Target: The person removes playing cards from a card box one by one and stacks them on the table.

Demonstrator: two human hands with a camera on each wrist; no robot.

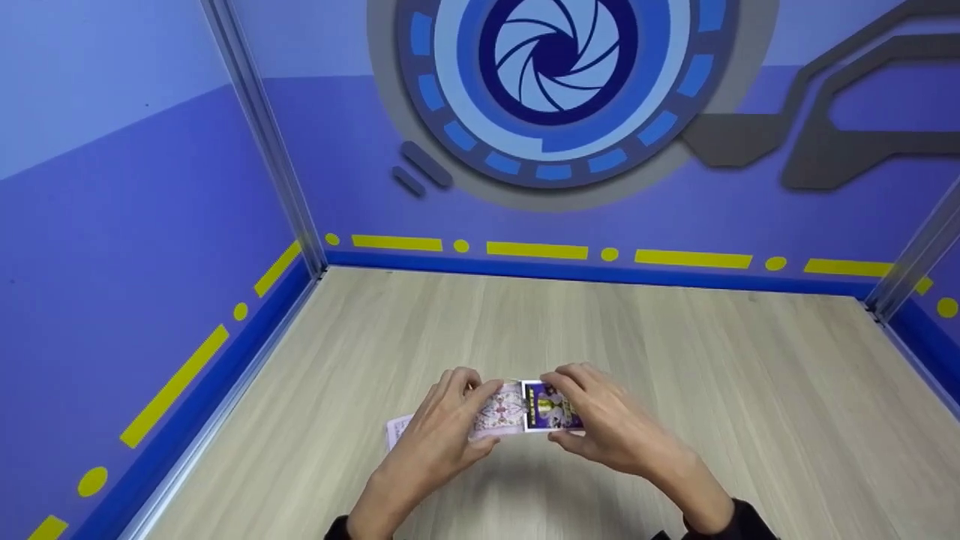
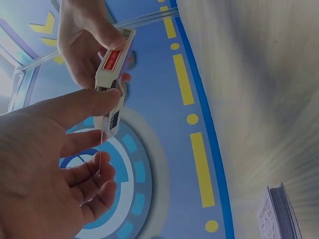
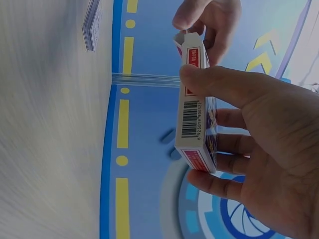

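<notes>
My right hand (image 1: 611,420) grips a small playing-card box (image 1: 551,405) by its edges, above the table. The box is purple on top with a white border; its side (image 3: 192,117) carries a barcode and a red label. At its left end, my left hand (image 1: 442,424) pinches a playing card (image 1: 501,410) with a pink patterned back. The card lies against the box's end, and I cannot tell how far it reaches inside. Seen edge-on in the left wrist view, it looks thin. Behind the left hand, a stack of cards (image 1: 397,430) rests on the table, partly hidden.
The wood-grain table (image 1: 712,375) is bounded by a blue back wall (image 1: 337,165) and a left side wall (image 1: 112,262). Metal posts (image 1: 262,135) stand at the corners. In the left wrist view the card stack (image 2: 279,214) lies apart from the hands.
</notes>
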